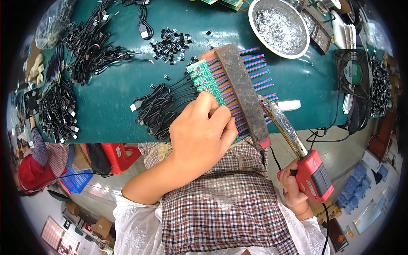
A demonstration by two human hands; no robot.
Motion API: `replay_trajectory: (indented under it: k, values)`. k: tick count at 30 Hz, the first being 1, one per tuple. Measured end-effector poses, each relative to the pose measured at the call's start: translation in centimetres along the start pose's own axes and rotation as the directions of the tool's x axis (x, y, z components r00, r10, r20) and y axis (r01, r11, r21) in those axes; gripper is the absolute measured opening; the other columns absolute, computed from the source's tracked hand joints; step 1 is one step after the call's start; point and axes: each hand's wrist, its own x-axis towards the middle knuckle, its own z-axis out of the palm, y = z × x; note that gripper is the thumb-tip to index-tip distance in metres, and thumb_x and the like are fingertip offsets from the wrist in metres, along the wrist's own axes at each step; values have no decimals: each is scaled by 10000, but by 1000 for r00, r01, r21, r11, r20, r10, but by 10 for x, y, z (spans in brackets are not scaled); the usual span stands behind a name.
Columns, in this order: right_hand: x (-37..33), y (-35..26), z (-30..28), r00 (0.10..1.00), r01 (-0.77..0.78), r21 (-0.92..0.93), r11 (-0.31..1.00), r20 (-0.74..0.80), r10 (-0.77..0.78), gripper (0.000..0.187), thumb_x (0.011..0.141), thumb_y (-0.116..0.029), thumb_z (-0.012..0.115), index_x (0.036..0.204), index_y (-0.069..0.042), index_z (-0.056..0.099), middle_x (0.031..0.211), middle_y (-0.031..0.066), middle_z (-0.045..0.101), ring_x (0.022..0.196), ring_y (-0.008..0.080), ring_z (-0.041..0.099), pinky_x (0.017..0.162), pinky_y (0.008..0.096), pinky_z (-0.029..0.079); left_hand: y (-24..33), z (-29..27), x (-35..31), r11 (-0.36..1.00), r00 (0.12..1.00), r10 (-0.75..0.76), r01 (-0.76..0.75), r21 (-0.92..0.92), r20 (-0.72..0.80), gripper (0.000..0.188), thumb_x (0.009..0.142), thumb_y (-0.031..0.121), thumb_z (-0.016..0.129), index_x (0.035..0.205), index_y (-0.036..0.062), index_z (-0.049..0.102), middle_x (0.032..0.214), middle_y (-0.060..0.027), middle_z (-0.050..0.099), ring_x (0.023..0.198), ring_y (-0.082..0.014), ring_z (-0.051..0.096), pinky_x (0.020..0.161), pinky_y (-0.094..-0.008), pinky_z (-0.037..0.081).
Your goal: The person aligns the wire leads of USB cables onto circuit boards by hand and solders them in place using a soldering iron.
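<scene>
My left hand [197, 129] is closed in a pinch over the lower part of a green circuit board panel [204, 78]; its fingertips hide whatever they hold. Black cables [163, 100] with USB plugs run from the panel's left side and lie bundled. From its right side, thin red, blue and black wires [259, 76] fan out under a dark, worn bar [242, 93] that lies across them. My right hand [293, 191] grips a red and black soldering iron [312, 176] by its handle. The iron's tip points up and left, close to the bar's right side.
A metal bowl [256, 32] of silvery scraps stands at the far right, left of a black fan [352, 73]. Small black connectors [170, 44] are heaped behind the panel. More USB cables [91, 46] pile up at left. A person in red [32, 174] sits at far left.
</scene>
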Motion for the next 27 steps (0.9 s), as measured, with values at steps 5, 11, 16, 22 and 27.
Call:
replay_trajectory:
  k: [5,11,16,22,27]
  values:
    - [-6,-3,-12,992,-117,-134,984,40,123,201,883,-89,671,1040,11,596,830,98,590,625,194,570,585,335,487,5,-14,-3,995,993,-90,92,-23,71,258,713,110,887,833,84,660,861,-43,584,691,-199,634,591,-338,505]
    - [-4,-4,-16,988,44,-319,947,155,7,263,686,6,774,932,-3,682,802,122,649,663,273,651,600,356,517,0,-19,-14,988,988,-138,142,-54,62,251,767,133,855,895,103,642,873,-53,566,683,-232,627,586,-365,505]
    - [9,-19,0,985,115,-382,917,160,-56,138,743,-64,728,867,-46,671,867,116,694,763,317,682,668,403,534,0,-17,-12,992,991,-125,126,-26,45,147,789,41,812,847,68,680,824,-47,633,699,-189,676,596,-325,517]
    - [11,-16,1,982,110,-347,931,183,-48,181,703,-62,729,873,-33,673,860,126,681,749,325,670,672,410,538,-1,-15,-13,992,993,-117,118,-51,24,180,791,75,810,852,93,641,817,-60,562,651,-248,624,566,-376,497]
    - [12,-15,2,981,113,-327,938,184,-55,190,706,-62,728,884,-24,673,856,128,677,744,329,667,671,409,541,-2,-13,-13,991,992,-122,122,-48,20,189,783,72,810,841,97,631,808,-63,556,638,-253,620,553,-380,491]
